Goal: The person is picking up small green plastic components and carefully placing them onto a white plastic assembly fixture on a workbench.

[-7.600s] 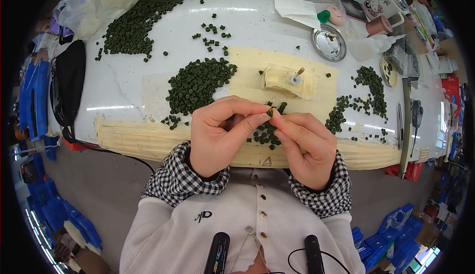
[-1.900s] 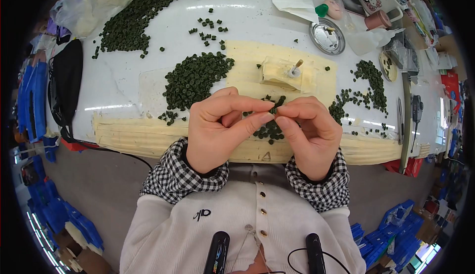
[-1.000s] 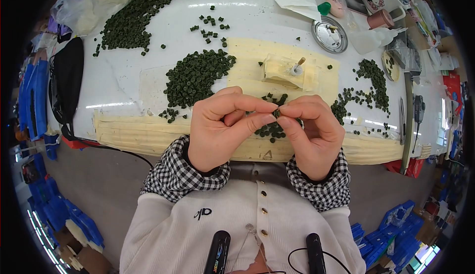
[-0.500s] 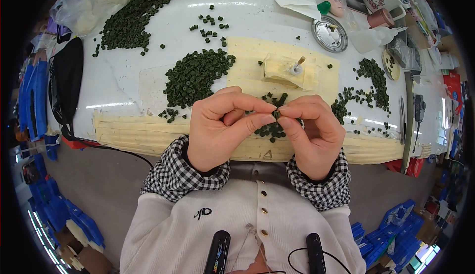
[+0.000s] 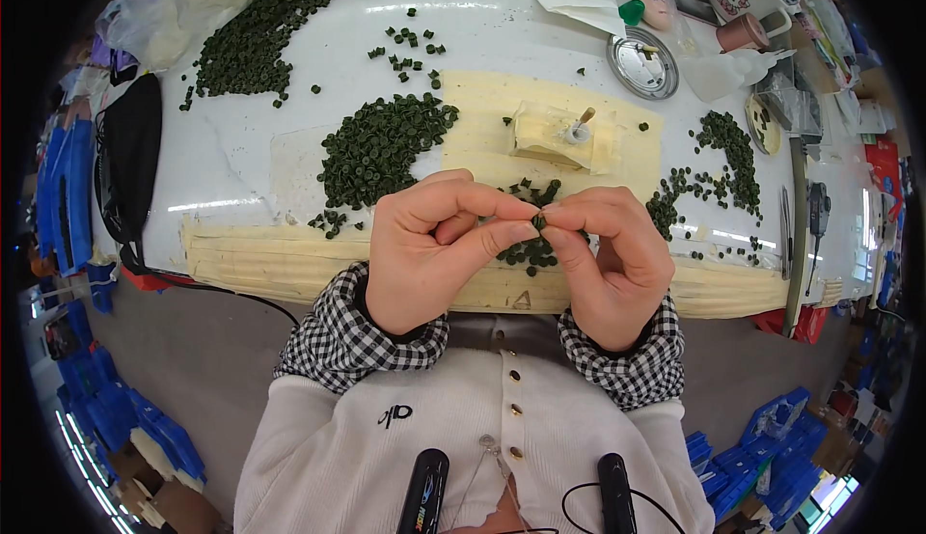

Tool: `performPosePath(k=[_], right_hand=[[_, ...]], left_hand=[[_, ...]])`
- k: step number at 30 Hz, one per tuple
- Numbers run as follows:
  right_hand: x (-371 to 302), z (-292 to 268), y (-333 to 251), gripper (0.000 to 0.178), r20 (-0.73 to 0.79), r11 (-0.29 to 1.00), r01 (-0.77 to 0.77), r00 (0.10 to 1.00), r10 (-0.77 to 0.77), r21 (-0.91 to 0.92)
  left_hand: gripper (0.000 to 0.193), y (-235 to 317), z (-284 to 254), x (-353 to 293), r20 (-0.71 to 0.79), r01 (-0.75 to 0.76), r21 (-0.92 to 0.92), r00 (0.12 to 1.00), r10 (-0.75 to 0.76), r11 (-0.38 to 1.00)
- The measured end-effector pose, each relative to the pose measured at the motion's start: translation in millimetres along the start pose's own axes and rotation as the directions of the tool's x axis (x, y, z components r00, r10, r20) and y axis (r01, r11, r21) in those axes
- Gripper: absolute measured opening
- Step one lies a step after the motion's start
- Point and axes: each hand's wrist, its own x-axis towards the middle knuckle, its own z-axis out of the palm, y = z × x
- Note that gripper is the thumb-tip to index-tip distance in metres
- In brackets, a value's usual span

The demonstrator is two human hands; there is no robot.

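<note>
My left hand (image 5: 434,245) and my right hand (image 5: 610,262) meet fingertip to fingertip over the near edge of the table. Thumb and forefinger of each pinch one small dark green spool-shaped rubber part (image 5: 539,220), mostly covered by the fingertips. Just beneath lies a small cluster of the same parts (image 5: 529,258), partly hidden by my hands. Beyond them stands a block wrapped in cream tape (image 5: 552,140), with a small white pot (image 5: 577,135) on top and a brown-tipped stick upright in it. A larger heap of green parts (image 5: 376,148) lies beside my left hand.
Another big heap (image 5: 251,52) spreads at the far left near a clear plastic bag (image 5: 164,13). On the right are more green parts (image 5: 725,148), a round metal lid (image 5: 642,63), a plastic bottle (image 5: 723,76) and tweezers (image 5: 784,235). Cream tape (image 5: 260,262) covers the table's front edge.
Both hands stay almost in place, still pinching the small green part. Only a very slight shift of the fingertips shows.
</note>
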Motion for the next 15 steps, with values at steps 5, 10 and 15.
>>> performPosePath(k=[5,10,15], right_hand=[[0.5,-0.5,-0.9,0.018,0.007,0.999,0.019,1.0,-0.019,-0.03],[0.5,-0.1,-0.2,0.018,0.006,1.0,0.016,1.0,-0.016,-0.022],[0.2,-0.2,0.6,0.018,0.01,1.0,0.01,1.0,-0.01,-0.013]], left_hand=[[0.015,-1.2,-0.1,-0.6,0.003,0.007,-0.007,1.0,-0.006,1.0],[0.016,-1.5,-0.4,-0.4,0.009,0.003,-0.004,1.0,-0.003,1.0],[0.016,-3.1,-1.8,-0.3,0.016,-0.008,-0.002,1.0,0.009,1.0]])
